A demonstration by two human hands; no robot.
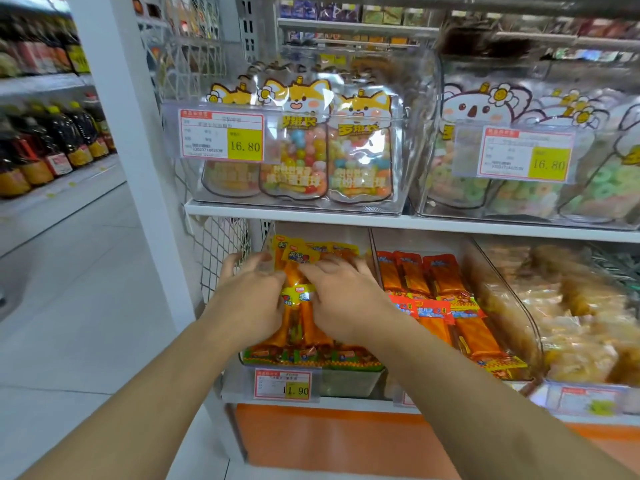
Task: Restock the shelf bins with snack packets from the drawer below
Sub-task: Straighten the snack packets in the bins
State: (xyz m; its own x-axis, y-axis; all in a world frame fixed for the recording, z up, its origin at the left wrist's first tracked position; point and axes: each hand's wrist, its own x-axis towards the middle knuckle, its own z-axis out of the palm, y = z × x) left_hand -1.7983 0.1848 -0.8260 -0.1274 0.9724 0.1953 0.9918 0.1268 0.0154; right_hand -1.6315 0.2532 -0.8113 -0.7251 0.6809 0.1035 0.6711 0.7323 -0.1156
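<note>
The clear shelf bin (346,382) at the lower left holds orange and yellow snack packets (298,327), stacked lengthwise. Both my hands are inside it. My left hand (249,296) lies at the left of the stack, thumb on the packets, fingers stretched along the bin's left wall. My right hand (346,299) rests flat on top of the packets with its fingers spread. Neither hand lifts a packet. The orange drawer front (329,438) below the shelf looks closed.
A neighbouring bin of orange-red packets (446,306) stands to the right, then a bin of pale snacks (571,323). Above, clear bins hold candy bags (304,150) with price tags. A white post (131,133) and an aisle of bottles (52,143) lie to the left.
</note>
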